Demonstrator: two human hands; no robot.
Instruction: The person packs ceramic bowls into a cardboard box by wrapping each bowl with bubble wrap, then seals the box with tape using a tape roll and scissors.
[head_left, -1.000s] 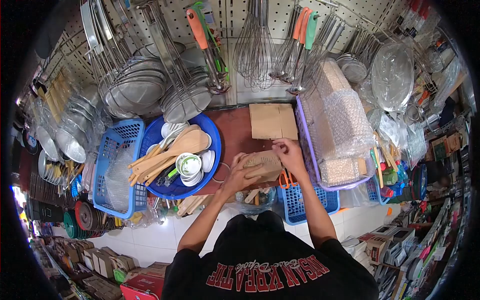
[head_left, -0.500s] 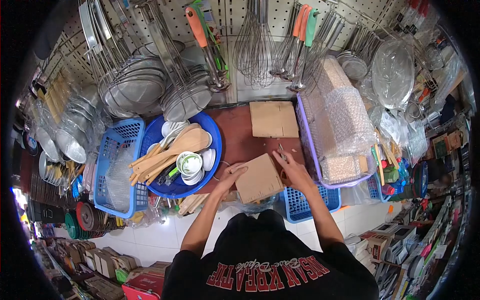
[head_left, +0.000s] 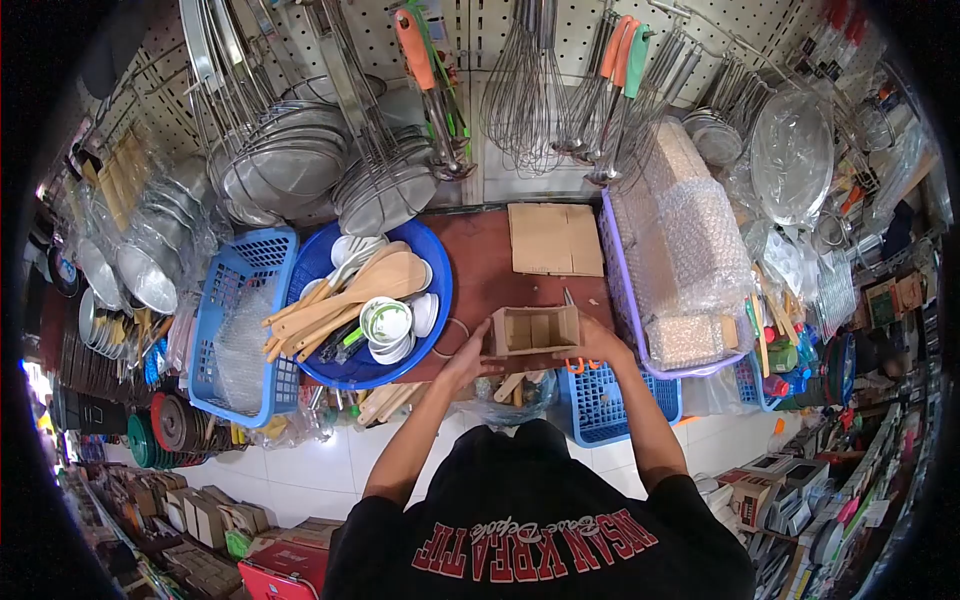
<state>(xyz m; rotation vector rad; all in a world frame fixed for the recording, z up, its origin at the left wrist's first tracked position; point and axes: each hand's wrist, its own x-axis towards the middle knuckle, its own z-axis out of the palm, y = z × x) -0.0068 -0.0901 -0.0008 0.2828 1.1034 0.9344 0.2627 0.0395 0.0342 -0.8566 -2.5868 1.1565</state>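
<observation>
A small cardboard box [head_left: 536, 332] is held between my two hands over the front edge of the red-brown table, its open side facing up and its inside visible. My left hand [head_left: 467, 362] grips the box's left side. My right hand [head_left: 602, 345] presses on its right side and also holds scissors [head_left: 586, 366]. The orange finger loops show below that hand, and a bit of blade shows above it. Behind the box, a flat piece of cardboard [head_left: 556, 240] lies on the table [head_left: 475, 262].
On the left, a blue basin [head_left: 440, 290] holds wooden spoons and small bowls, beside a blue basket [head_left: 207, 350]. To the right stands a purple basket [head_left: 625, 300] with bubble-wrapped goods. Whisks [head_left: 520, 110] and strainers [head_left: 285, 170] hang above. Another blue basket [head_left: 600, 410] sits below.
The box has been turned, so its open side now shows instead of a closed face. My right hand has shifted slightly right and down, with the orange scissor loops now more visible.
</observation>
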